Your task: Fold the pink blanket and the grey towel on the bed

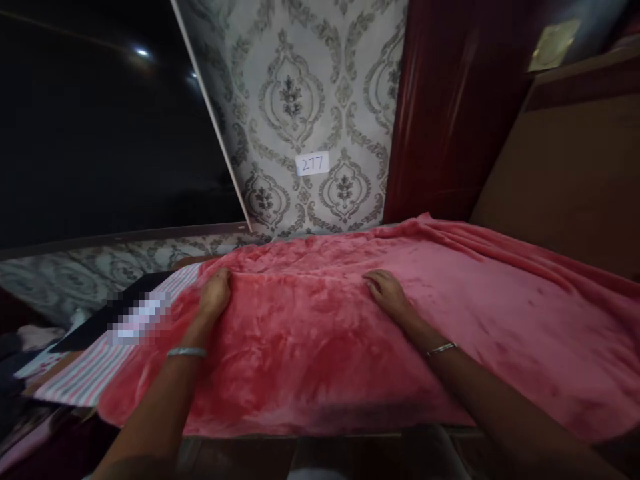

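A pink-red plush blanket (pixel 300 347) is spread over a low surface, with a section folded over on the left. My left hand (pixel 216 293) is closed on the upper left corner of that folded section. At the other end of the fold line, my right hand (pixel 387 291) has its fingers curled onto the plush, and its thumb sits a little apart from them. Between the two hands the fold runs nearly straight. On the right the blanket lies in a single lighter sheet, with rumpled ridges along its far edge.
Left of the blanket lies a striped cloth (pixel 95 370), beside a dark flat item (pixel 115 310) and a pile of clothes (pixel 35 340). A large television (pixel 110 127) hangs on the patterned wall behind. A brown panel (pixel 570 173) and a dark red door frame (pixel 445 107) stand at the right.
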### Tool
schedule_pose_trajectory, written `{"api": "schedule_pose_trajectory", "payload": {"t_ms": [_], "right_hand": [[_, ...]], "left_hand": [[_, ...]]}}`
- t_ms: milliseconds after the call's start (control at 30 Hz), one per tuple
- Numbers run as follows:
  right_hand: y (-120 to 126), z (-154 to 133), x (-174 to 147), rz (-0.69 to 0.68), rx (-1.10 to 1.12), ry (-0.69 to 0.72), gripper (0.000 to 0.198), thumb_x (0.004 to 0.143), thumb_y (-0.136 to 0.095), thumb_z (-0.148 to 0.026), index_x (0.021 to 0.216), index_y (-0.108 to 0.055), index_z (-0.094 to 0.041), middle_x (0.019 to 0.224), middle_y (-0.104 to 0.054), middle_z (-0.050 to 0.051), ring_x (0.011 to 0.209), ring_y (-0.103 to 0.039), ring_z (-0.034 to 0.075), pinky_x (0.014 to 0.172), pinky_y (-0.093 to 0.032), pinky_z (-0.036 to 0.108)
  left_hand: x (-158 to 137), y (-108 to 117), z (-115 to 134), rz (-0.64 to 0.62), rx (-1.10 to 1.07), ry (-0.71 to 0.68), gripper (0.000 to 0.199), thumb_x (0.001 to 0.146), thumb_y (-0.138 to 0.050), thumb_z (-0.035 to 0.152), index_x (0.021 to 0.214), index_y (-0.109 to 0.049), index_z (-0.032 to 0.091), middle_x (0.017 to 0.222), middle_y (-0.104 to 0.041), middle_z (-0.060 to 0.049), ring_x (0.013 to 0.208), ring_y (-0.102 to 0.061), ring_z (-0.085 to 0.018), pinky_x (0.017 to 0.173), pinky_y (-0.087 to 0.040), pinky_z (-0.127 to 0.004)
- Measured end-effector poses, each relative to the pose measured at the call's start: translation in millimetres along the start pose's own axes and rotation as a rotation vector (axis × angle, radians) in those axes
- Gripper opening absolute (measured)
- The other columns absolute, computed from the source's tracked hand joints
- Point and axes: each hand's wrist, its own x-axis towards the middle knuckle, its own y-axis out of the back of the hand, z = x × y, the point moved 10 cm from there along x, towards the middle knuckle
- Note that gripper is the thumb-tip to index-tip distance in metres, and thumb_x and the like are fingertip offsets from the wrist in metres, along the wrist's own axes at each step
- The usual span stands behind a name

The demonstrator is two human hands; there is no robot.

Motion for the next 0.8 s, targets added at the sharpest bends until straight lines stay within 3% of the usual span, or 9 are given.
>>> {"api": "schedule_pose_trajectory", "payload": {"t_ms": [167,333,600,800], "right_hand": [[48,54,-14,-0.032,-0.086,-0.089,0.027,0.088,-0.051,-0.022,0.101,-0.074,-0.018,0.106,-0.074,0.012,0.102,-0.064,0.026,0.095,-0.049,0.043],[85,94,-24,-0.082,-0.126,-0.139,0.03,0.088,-0.053,-0.024,0.108,-0.074,-0.018,0.114,-0.073,0.012,0.107,-0.064,0.026,0.1,-0.048,0.045],[78,104,-14,-0.2,-0.102,-0.101,0.044,0.081,-0.066,-0.026,0.124,-0.07,-0.019,0.131,-0.067,0.013,0.123,-0.06,0.029,0.107,-0.046,0.047],[70,95,-10,-0.182,-0.102,-0.091,0.023,0.084,-0.061,-0.02,0.102,-0.076,-0.022,0.116,-0.074,0.01,0.114,-0.064,0.026,0.102,-0.049,0.042]], "left_hand": [[-1,18,6,0.007,0.058,0.007,0.035,0.096,-0.03,0.021,0.106,-0.063,0.013,0.109,-0.071,-0.015,0.099,-0.067,-0.028,0.084,-0.049,-0.035],[4,31,4,-0.005,0.102,0.064,0.037,0.099,-0.028,0.023,0.113,-0.06,0.012,0.113,-0.07,-0.014,0.099,-0.067,-0.027,0.083,-0.05,-0.035],[11,52,5,0.037,0.154,0.09,0.041,0.096,-0.024,0.024,0.114,-0.059,0.012,0.118,-0.069,-0.017,0.106,-0.065,-0.028,0.089,-0.049,-0.034],[13,73,6,0.081,0.152,0.103,0.039,0.096,-0.024,0.027,0.111,-0.059,0.018,0.117,-0.07,-0.013,0.103,-0.065,-0.027,0.091,-0.05,-0.036]]}}
